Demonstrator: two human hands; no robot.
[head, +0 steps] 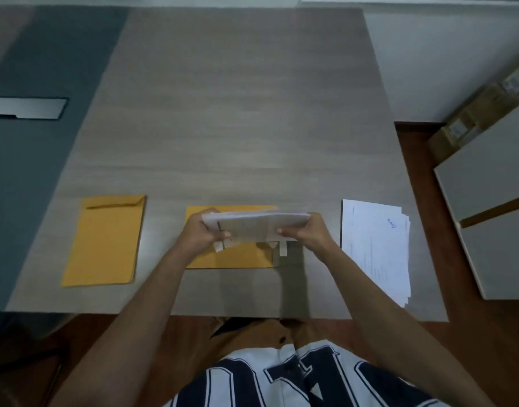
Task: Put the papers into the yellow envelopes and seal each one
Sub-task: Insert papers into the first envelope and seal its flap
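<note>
I hold a sheaf of white papers (257, 227) above the table, its long edges between my hands. My left hand (204, 232) grips its left end and my right hand (306, 233) grips its right end. Under the sheaf a yellow envelope (237, 258) lies flat and sideways on the table, partly hidden by my hands and the papers. A second yellow envelope (105, 239) lies upright to the left with its flap at the far end. A stack of printed white papers (375, 248) lies to the right.
The wooden table (237, 127) stretches far ahead of me. A dark grey surface with a shiny flat plate (27, 108) adjoins it on the left. Grey panels (493, 201) and a cardboard box (481, 113) stand on the floor at the right.
</note>
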